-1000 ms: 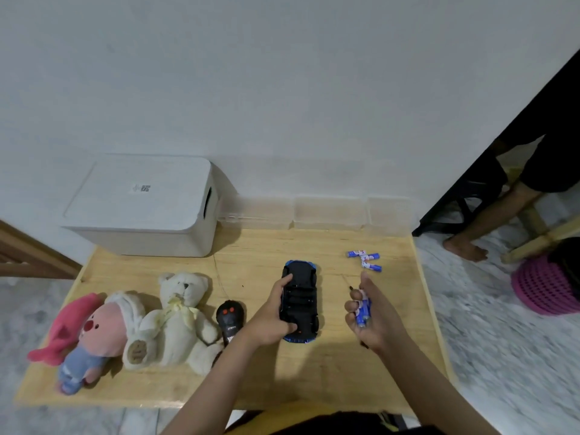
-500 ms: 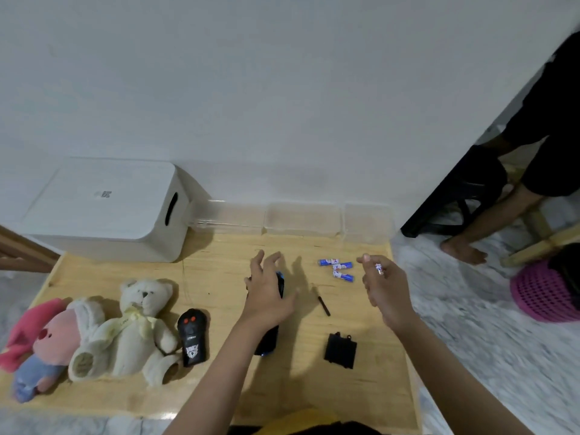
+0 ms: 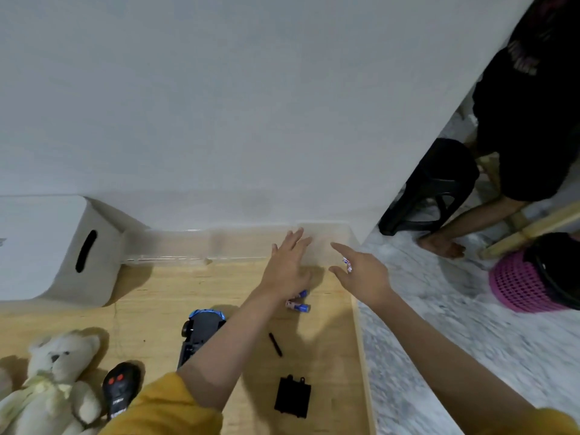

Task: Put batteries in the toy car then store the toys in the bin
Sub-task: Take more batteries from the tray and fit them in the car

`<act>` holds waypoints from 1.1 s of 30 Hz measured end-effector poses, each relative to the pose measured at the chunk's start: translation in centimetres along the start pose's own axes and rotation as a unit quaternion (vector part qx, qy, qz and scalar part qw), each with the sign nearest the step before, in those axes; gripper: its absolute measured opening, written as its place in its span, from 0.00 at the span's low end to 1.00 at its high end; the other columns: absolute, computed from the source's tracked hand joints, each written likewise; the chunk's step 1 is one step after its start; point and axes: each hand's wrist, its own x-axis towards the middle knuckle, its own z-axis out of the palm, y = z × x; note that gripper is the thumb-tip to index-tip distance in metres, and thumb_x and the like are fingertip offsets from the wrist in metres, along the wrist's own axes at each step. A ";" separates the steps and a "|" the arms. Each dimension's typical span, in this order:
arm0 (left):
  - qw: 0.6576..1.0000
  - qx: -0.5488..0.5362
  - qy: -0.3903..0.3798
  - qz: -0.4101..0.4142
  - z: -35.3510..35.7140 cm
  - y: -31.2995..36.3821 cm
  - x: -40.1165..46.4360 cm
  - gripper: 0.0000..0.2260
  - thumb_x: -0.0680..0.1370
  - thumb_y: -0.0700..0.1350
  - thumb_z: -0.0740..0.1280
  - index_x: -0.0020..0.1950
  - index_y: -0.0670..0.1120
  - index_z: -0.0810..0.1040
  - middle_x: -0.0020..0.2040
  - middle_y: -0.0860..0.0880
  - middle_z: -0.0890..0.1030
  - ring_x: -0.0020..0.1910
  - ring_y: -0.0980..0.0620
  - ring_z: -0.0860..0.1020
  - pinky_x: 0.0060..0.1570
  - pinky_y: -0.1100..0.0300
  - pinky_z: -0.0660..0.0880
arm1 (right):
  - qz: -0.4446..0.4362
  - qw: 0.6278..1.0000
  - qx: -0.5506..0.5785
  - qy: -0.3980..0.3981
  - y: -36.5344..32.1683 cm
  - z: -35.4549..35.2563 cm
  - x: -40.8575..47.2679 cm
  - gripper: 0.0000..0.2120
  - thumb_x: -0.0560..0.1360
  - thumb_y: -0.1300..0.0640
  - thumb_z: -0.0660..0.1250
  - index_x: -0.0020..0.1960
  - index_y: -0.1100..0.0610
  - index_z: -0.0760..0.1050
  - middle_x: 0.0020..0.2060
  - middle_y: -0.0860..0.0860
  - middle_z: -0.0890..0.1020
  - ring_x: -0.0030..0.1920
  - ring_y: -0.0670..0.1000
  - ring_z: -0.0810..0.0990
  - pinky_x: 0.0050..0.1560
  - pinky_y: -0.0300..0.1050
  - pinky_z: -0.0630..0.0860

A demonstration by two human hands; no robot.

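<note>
At frame centre, the left hand (image 3: 287, 268) extends flat-fingered above the batteries (image 3: 298, 301). Beside it, the right hand (image 3: 364, 274) pinches one battery (image 3: 346, 264); the toy car (image 3: 201, 332) lies lower left.

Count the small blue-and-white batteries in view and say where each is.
3: two small blue-and-white batteries on the wooden table under the left hand, at and; one held in the right hand. More may be hidden.

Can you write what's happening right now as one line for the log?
left hand: open, over table | right hand: pinches battery | car: on table, untouched | cover: off, by car | batteries: on table
</note>
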 end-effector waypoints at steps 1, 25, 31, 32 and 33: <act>1.000 0.010 -0.008 0.006 0.4 -0.2 0.5 0.31 0.73 0.40 0.67 0.75 0.49 0.61 0.78 0.51 0.52 0.77 0.51 0.45 0.73 0.45 0.41 | -0.014 1.000 -0.027 0.002 0.4 0.2 0.5 0.23 0.76 0.46 0.63 0.70 0.42 0.65 0.48 0.49 0.82 0.51 0.52 0.80 0.45 0.45 0.76; 0.972 0.144 0.157 0.102 3.4 -2.2 1.6 0.21 0.66 0.41 0.77 0.58 0.45 0.80 0.65 0.44 0.76 0.67 0.43 0.72 0.65 0.45 0.61 | -0.186 0.952 -0.024 0.243 3.6 3.8 2.8 0.16 0.70 0.45 0.63 0.52 0.50 0.82 0.31 0.46 0.83 0.27 0.47 0.79 0.20 0.38 0.73; 0.970 0.146 0.161 0.106 3.6 -2.1 1.8 0.20 0.66 0.41 0.78 0.57 0.45 0.81 0.64 0.44 0.78 0.65 0.43 0.74 0.64 0.43 0.62 | -0.181 0.949 -0.054 0.251 3.5 3.9 2.7 0.15 0.70 0.46 0.63 0.51 0.51 0.82 0.27 0.46 0.80 0.24 0.49 0.77 0.18 0.38 0.71; 0.970 0.147 0.162 0.108 3.6 -2.2 1.9 0.20 0.66 0.41 0.78 0.57 0.45 0.81 0.63 0.44 0.78 0.65 0.42 0.74 0.64 0.43 0.62 | -0.182 0.949 -0.059 0.252 3.5 4.0 2.7 0.15 0.70 0.47 0.63 0.50 0.51 0.82 0.26 0.47 0.79 0.23 0.49 0.77 0.17 0.38 0.70; 0.970 0.148 0.161 0.109 3.6 -2.2 1.9 0.20 0.66 0.41 0.78 0.57 0.45 0.81 0.63 0.44 0.78 0.65 0.42 0.74 0.64 0.43 0.61 | -0.184 0.948 -0.064 0.252 3.5 4.0 2.7 0.14 0.70 0.47 0.63 0.50 0.51 0.82 0.26 0.47 0.79 0.23 0.49 0.77 0.17 0.38 0.70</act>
